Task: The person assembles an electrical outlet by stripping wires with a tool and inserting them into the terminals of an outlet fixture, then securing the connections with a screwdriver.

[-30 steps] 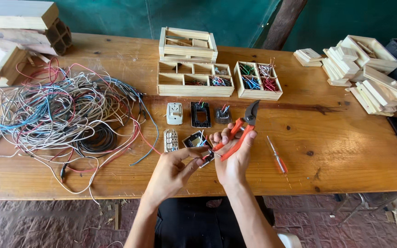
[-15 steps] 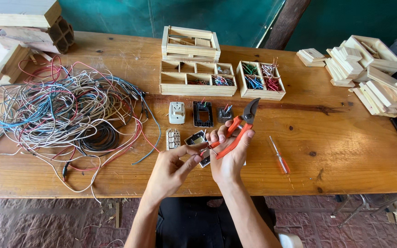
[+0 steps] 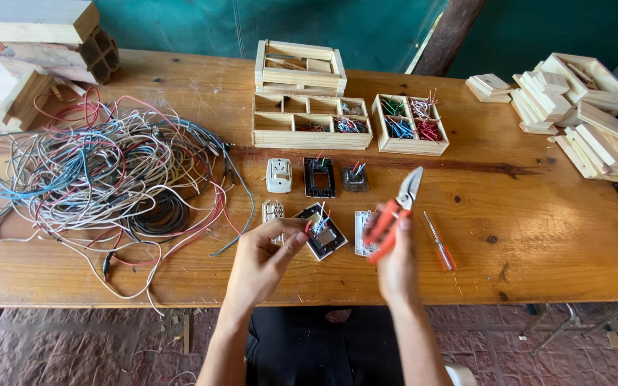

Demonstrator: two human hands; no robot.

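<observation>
Orange-handled cutters (image 3: 393, 214) are gripped in the right hand (image 3: 395, 261), blades up, at frame centre. A short wire piece (image 3: 314, 224) is pinched by the left hand (image 3: 262, 257) over a dismantled switch plate (image 3: 323, 236). Two compartment trays (image 3: 311, 123) are partly filled; the wire tangle (image 3: 101, 171) at left looks mostly uncut. One screwdriver (image 3: 439, 241) is seen.

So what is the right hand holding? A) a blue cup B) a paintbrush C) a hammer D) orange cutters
D: the right hand grips orange-handled cutters, blades pointing up over the table, while the screwdriver lies beside it untouched.
</observation>
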